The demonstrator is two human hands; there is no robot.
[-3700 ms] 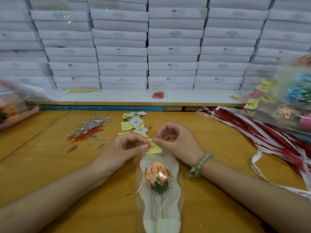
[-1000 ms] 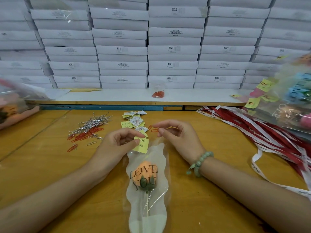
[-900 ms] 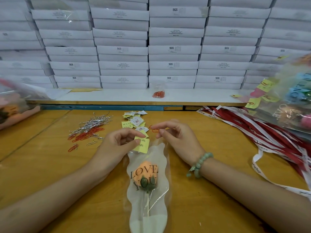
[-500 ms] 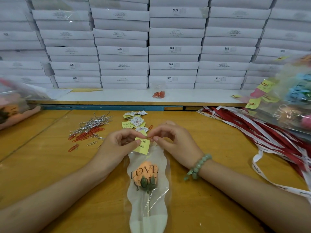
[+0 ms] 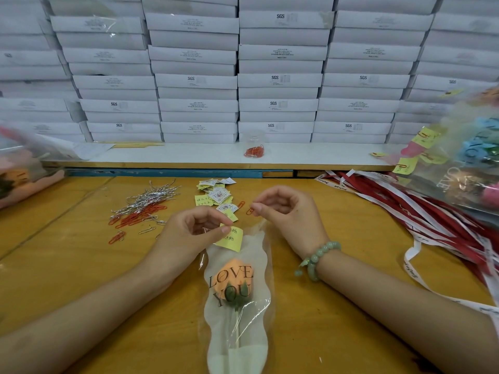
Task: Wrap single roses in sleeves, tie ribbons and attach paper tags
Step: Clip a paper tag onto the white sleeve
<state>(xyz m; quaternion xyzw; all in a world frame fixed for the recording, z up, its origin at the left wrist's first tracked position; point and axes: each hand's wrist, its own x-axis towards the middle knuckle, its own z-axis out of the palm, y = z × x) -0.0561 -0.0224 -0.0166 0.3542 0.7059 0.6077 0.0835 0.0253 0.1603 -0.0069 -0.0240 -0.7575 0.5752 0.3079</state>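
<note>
- White boxes (image 5: 278,79) stacked beyond the fingers read "SGS".
- Red-and-white ribbons (image 5: 432,211) lie right of the right hand (image 5: 291,214).
- The sleeve (image 5: 237,333), printed "LOVE YOU" over an orange rose (image 5: 233,271), lies below the fingertips.
- Left hand (image 5: 189,233) pinches the handwritten yellow tag (image 5: 231,238) at the sleeve's top.
- Right thumb and forefinger pinch a red clip (image 5: 250,211).

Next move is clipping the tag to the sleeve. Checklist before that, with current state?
1. Tag hold: left hand pinches the yellow tag at the top of the sleeve: ok.
2. Clip hold: right hand grip pinches the red paper clip: ok.
3. Clip on tag: not ok, the two are apart.
4. Load: rose inside the sleeve, lying on the table: ok.
5. Tag overlapping the sleeve edge: cannot tell, the film is clear there.
6. Spares: loose clips on the table at left: ok.
</note>
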